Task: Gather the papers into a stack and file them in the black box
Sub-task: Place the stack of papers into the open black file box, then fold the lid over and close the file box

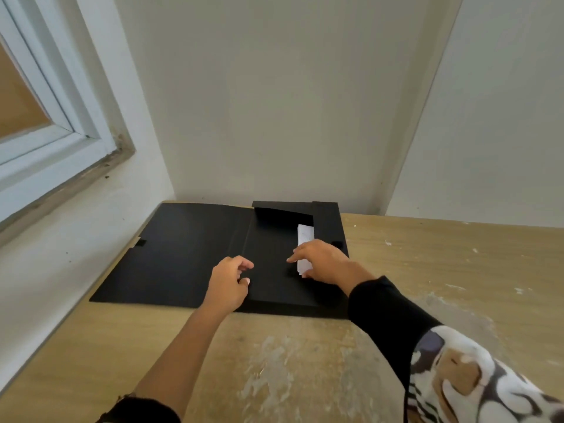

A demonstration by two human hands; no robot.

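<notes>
The black box [183, 254] is a flat folder lying open on the wooden table at the back, its cover spread out to the left. Its inner flaps are folded over the right half, and a narrow strip of white papers [305, 236] shows between them. My right hand [323, 261] lies palm down on the right side of the folder, fingers spread over the flaps and the lower end of the papers. My left hand [229, 279] hovers over the folder's lower middle, fingers curled and apart, holding nothing.
The wooden table [442, 270] has pale scuffed patches in front and to the right. White walls close in behind and to the left, with a window frame [61, 141] at the upper left. The folder sits close to the back wall.
</notes>
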